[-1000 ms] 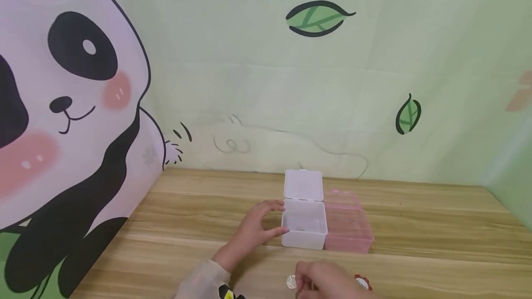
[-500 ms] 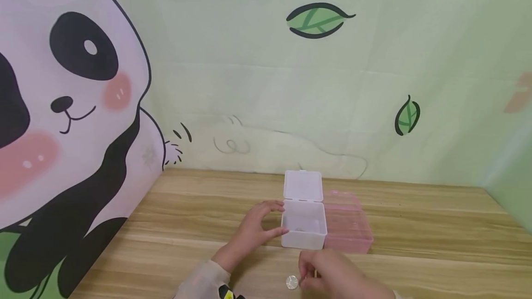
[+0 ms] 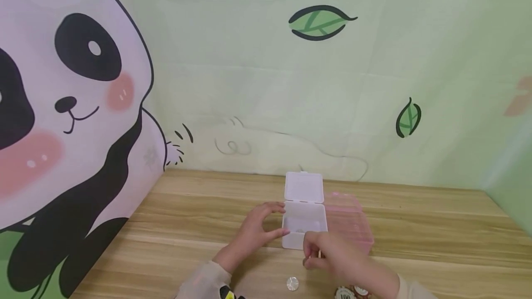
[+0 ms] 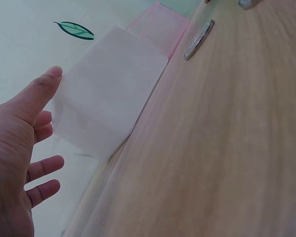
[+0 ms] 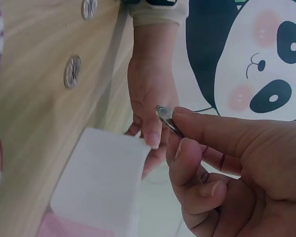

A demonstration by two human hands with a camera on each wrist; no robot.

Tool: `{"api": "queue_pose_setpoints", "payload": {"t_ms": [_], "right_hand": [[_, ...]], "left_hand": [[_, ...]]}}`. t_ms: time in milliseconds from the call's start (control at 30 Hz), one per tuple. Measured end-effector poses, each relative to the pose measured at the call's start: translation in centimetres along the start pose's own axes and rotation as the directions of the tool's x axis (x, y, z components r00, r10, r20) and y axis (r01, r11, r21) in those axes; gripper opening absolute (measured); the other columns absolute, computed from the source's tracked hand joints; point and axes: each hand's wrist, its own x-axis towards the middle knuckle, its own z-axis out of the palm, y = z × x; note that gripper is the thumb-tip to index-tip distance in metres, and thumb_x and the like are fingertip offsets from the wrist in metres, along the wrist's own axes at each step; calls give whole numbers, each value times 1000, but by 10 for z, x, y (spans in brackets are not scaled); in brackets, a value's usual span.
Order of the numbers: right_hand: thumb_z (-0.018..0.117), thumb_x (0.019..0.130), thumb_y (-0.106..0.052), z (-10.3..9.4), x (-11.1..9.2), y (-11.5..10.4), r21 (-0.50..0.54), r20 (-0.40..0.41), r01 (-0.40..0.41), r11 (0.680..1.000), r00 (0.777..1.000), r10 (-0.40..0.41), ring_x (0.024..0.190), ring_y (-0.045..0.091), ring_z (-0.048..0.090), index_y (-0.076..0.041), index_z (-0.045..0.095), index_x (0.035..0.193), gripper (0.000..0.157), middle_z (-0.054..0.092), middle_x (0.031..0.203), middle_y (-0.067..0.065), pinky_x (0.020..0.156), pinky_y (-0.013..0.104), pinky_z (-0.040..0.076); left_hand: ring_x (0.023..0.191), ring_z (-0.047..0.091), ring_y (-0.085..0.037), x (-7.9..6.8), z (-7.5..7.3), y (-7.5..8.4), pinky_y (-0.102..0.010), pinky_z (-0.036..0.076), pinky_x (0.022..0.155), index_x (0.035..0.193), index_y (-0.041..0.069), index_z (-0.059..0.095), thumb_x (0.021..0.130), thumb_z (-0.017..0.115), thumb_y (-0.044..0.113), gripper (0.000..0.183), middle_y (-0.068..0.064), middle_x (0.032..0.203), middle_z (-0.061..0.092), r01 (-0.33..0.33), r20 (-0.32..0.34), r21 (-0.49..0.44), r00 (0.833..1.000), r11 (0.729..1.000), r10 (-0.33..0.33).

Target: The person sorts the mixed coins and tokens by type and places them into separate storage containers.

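My right hand (image 3: 336, 255) pinches a silver coin (image 5: 168, 120) between thumb and index finger, just in front of a white plastic box (image 3: 293, 241) with its lid (image 3: 304, 187) raised. In the left wrist view, my left hand (image 4: 19, 143) has its fingers spread and slightly bent beside the box. The head view puts its thumb and fingertips along the box's left rim. Something small and shiny lies inside, too small to tell. Another silver coin (image 3: 293, 284) lies on the wooden table nearer me; the right wrist view shows a second loose coin (image 5: 89, 9).
A translucent pink box (image 3: 351, 227) stands against the white box's right side. Poker chips (image 3: 345, 293) lie near the front, partly under my right forearm. A panda-print cloth (image 3: 249, 82) rises along the table's back and left edges.
My right hand has risen from the tabletop toward the white box, carrying the coin, and the poker chips have come into view below it. My left hand has stayed at the box.
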Motion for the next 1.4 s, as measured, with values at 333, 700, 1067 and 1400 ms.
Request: {"api": "queue_pose_setpoints", "payload": {"t_ms": [333,700,1067,1400], "right_hand": [[73,82,-18,-15,14,7,-68,-63,-23,997,998,19,59,-3,41,-15,54,78,20,57,67,-11,51,16,37],[73,83,-17,-27,31,23,-43,-110,-95,995,990,90,63,1,47,-14,57,78,17,60,71,-8,52,17,41],[71,84,-11,-20,49,39,9,-101,-127,992,987,127,64,7,50,-10,57,80,15,59,73,-4,52,18,44],[71,84,-12,-9,62,42,-108,-66,-149,983,988,142,64,7,48,-14,60,78,13,58,70,-9,57,18,38]], "left_hand": [[123,56,-25,1,-1,0,-48,43,104,113,12,64,78,79,27,41,-4,130,62,10,6,1,1000,1000,-10],[125,54,-25,3,-1,0,-47,43,105,114,12,63,78,78,28,42,-3,132,61,8,23,10,1000,1000,-8],[126,54,-24,1,1,-3,-48,41,106,114,15,63,78,78,29,42,-2,132,61,22,10,7,1000,1000,-22],[126,54,-23,-1,2,-3,-47,41,107,113,13,63,77,79,29,43,-1,132,61,16,2,-6,1000,1000,-16]]}}
